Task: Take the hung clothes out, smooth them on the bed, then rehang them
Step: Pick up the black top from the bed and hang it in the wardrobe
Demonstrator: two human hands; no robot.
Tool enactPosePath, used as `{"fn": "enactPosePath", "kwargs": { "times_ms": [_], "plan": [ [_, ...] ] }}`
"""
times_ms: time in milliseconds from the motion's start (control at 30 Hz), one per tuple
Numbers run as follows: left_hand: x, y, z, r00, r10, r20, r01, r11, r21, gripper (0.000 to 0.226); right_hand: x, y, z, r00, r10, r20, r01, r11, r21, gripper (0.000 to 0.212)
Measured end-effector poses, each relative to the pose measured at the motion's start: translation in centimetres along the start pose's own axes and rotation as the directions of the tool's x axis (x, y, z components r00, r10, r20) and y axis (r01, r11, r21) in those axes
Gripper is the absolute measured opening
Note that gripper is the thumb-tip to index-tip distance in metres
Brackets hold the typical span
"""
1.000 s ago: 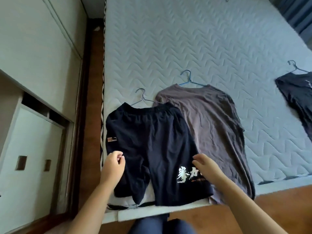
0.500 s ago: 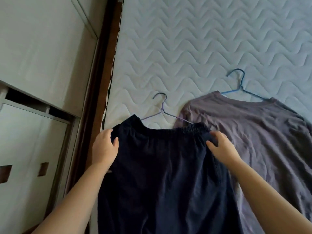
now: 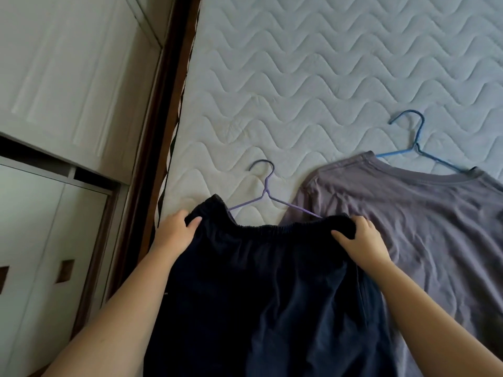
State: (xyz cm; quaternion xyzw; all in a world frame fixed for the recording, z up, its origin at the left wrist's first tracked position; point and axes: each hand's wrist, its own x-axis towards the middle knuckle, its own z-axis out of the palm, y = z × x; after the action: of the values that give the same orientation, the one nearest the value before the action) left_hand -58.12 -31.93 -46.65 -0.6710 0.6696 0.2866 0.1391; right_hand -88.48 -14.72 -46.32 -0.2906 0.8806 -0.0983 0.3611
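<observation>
Head view looks down on the quilted mattress (image 3: 326, 77), which fills the upper right, with white wardrobe doors (image 3: 68, 77) along the left and a dark wooden strip (image 3: 163, 131) between them. Across the lower middle lie the navy shorts (image 3: 258, 295), their long axis running from me toward the far side of the bed, with the elastic waistband pointing away and the legs passing out of view below. To their right the grey T-shirt (image 3: 408, 227) lies flat, collar away from me, and the right side of the shorts overlaps its sleeve. The left side of the shorts sits close to the mattress edge, while beyond the waistband the quilt is bare and wide. A purple hanger (image 3: 265, 186) comes out of the waistband, hook pointing away; a blue hanger (image 3: 413, 142) does the same from the T-shirt's collar. My left hand (image 3: 174, 235) grips the waistband's left corner, thumb on top and fingers curled round the fabric. My right hand (image 3: 362, 243) grips the right corner likewise.
</observation>
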Motion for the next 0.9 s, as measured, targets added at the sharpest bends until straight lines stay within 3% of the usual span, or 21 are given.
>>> {"fn": "enactPosePath", "kwargs": {
  "times_ms": [167, 333, 500, 600, 700, 900],
  "plan": [
    [-5.4, -1.9, 0.4, 0.989, -0.059, 0.133, 0.070, 0.994, -0.082, 0.056, -3.7, 1.1, -0.7, 1.000, -0.001, -0.028, 0.002, 0.999, 0.033, 0.042],
    [-13.3, -4.0, 0.5, 0.981, -0.107, 0.163, 0.137, 0.972, -0.189, 0.056, -10.0, 3.0, -1.5, 1.000, 0.001, 0.022, -0.003, 0.996, 0.090, 0.032],
    [-21.2, -6.2, -1.7, 0.982, -0.105, 0.158, 0.152, 0.935, -0.320, 0.058, -17.9, 4.3, -3.5, 0.993, -0.115, -0.021, 0.117, 0.991, 0.073, 0.016],
    [-25.5, -7.6, -3.2, 0.988, -0.072, 0.134, 0.115, 0.930, -0.348, 0.046, -22.6, 4.8, -5.0, 0.986, -0.167, 0.004, 0.166, 0.983, 0.073, 0.018],
    [-29.7, -7.9, -5.4, 0.996, 0.023, 0.085, 0.012, 0.922, -0.388, 0.006, -26.1, 5.0, -7.4, 0.979, -0.202, 0.010, 0.200, 0.976, 0.084, 0.018],
    [-36.3, -5.8, -12.1, 0.975, 0.168, -0.142, -0.210, 0.904, -0.373, 0.019, -30.3, 2.5, -15.5, 0.934, -0.356, 0.012, 0.355, 0.934, 0.042, 0.008]
  ]
}}
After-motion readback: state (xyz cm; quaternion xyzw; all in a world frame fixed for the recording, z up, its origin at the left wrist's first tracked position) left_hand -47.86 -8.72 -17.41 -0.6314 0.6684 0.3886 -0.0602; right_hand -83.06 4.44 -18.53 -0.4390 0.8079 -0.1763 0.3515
